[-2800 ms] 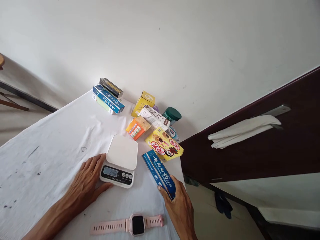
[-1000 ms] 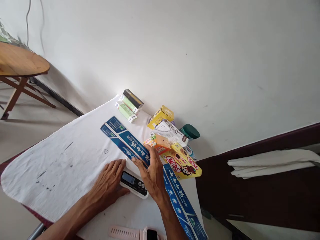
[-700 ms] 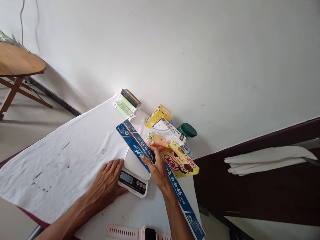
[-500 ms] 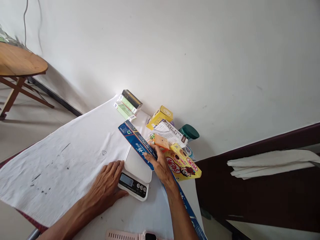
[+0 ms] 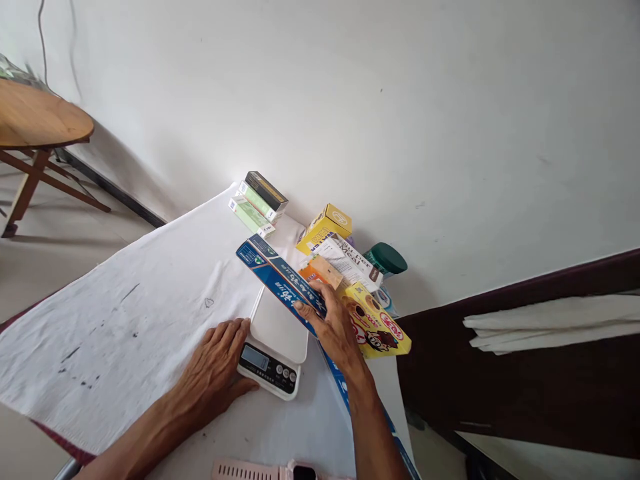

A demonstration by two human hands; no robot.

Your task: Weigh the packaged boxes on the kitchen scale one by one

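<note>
My right hand grips a long blue toothpaste box by its near end, thumb on one side and fingers over the other. The box slants above the far part of a white digital scale; I cannot tell whether it touches the platform. Flat on the white cloth, my left hand rests against the scale's left side, fingers stretched and thumb by its front corner. The display is lit, but its digits are too small to read. A second long blue box lies partly beneath my right forearm.
Beside my right hand stand a yellow cartoon box, an orange box, a white "Super Meal" pack, another yellow box and a green-lidded jar. Several small boxes sit farther back. A pink-strapped watch lies nearest me.
My right hand has shifted slightly right and tilted the toothpaste box a little, showing more of the scale's platform. My left hand stays beside the scale. The camera view has moved slightly.
</note>
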